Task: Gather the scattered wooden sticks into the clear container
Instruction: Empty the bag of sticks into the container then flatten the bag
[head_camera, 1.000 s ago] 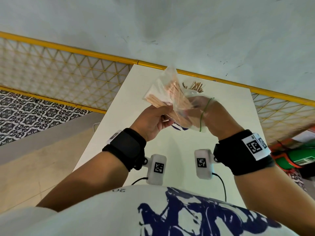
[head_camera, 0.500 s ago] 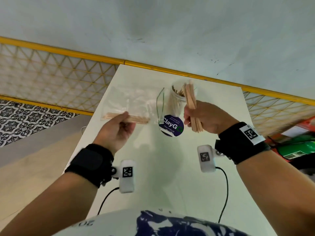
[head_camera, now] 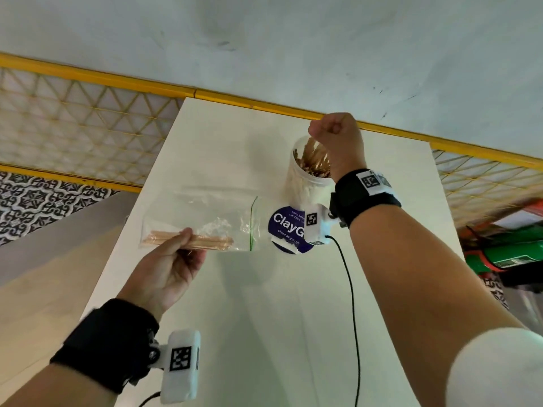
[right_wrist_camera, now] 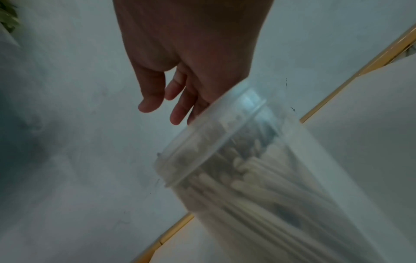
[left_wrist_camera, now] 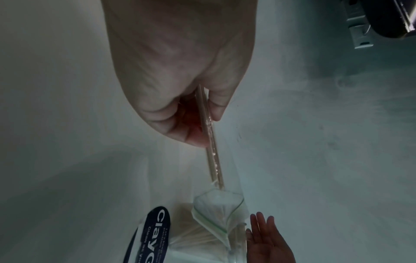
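Observation:
A clear round container (head_camera: 305, 177) with a blue label (head_camera: 285, 227) stands upright on the white table (head_camera: 235, 289), holding several wooden sticks (head_camera: 313, 160). My right hand (head_camera: 332, 130) hovers over its rim and holds nothing. In the right wrist view its fingers (right_wrist_camera: 155, 99) hang relaxed beside the container (right_wrist_camera: 247, 169). Left of the container, my left hand (head_camera: 183, 240) pinches a clear zip bag (head_camera: 211, 212) with a few sticks (head_camera: 214, 241) inside, held level above the table. In the left wrist view, thumb and fingers (left_wrist_camera: 216, 106) clamp those sticks (left_wrist_camera: 213, 160).
A yellow-framed lattice railing (head_camera: 88, 118) runs behind the table, below a pale wall. The table's left edge (head_camera: 129, 230) drops to the floor. A black cable (head_camera: 351, 289) trails from my right wrist over the table. Green objects (head_camera: 505, 257) lie at right.
The bundle of sticks my right hand held half a second ago now stands in the container, and that hand is empty above the rim. My left hand still holds the bag, now lower.

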The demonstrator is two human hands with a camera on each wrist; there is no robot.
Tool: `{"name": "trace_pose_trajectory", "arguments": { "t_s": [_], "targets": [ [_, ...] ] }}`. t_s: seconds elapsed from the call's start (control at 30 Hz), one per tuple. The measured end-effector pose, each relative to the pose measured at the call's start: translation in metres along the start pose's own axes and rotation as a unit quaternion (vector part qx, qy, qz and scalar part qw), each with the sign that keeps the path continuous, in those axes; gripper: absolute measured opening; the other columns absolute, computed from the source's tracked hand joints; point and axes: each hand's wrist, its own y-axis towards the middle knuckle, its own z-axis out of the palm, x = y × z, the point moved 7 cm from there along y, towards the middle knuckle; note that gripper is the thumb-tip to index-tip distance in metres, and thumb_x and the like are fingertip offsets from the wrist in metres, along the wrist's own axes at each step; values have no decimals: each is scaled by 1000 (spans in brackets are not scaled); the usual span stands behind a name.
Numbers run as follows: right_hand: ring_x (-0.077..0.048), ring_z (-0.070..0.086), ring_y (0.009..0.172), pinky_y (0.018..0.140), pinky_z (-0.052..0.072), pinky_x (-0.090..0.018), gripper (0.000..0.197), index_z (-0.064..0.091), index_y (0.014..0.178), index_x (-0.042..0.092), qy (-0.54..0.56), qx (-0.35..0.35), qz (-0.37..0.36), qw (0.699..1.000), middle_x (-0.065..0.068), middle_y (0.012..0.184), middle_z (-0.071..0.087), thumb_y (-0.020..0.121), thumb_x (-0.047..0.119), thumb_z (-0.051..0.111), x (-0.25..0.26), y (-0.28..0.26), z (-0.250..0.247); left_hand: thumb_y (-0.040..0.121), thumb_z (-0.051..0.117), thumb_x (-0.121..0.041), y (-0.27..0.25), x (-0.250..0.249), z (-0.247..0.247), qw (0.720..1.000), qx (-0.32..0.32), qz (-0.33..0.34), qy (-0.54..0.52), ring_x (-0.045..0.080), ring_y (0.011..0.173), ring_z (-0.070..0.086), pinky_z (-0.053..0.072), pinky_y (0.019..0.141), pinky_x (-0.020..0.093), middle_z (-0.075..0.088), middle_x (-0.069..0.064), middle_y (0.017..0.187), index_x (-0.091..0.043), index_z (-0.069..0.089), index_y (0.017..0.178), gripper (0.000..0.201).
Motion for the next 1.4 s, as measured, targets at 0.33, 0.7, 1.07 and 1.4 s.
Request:
{"name": "trace_pose_trajectory", "arguments": {
  "t_s": [0.33, 0.7, 1.07, 1.4],
  "targets": [
    [-7, 62, 62, 70, 52, -28, 21, 69, 71, 28, -147, 44, -4, 988, 9, 70, 71, 81, 11, 64, 14, -63, -21, 85, 59, -8, 4, -2, 42, 997, 66, 5, -51, 4, 65, 67, 57, 59, 22, 67, -5, 70, -14, 60, 80, 9],
    [-3, 65, 99, 82, 50, -16, 36, 73, 92, 39, -134, 235, 7, 963, 14, 104, 70, 78, 5, 75, 7, -173, 20, 92, 53, -5, -34, 23, 90, 982, 189, -11, 29, 9, 69, 67, 58, 73, 24, 67, 0, 72, -11, 59, 87, 9],
    [-9, 65, 66, 71, 54, -24, 27, 75, 72, 19, -91, 142, -2, 986, 6, 69, 71, 77, -6, 68, 25, -186, -5, 92, 51, -3, -58, 15, 81, 985, 168, 30, -17, 8, 63, 67, 58, 68, 21, 68, 1, 72, -12, 59, 103, 17],
    [-5, 66, 73, 74, 50, -20, 19, 76, 85, 14, -420, 22, -152, 895, 4, 75, 74, 78, 7, 60, 125, -76, -78, 93, 52, -9, -26, -25, 15, 988, 115, 101, -22, 4, 69, 66, 56, 77, 18, 67, -4, 71, -18, 56, 98, 12]
  ]
}}
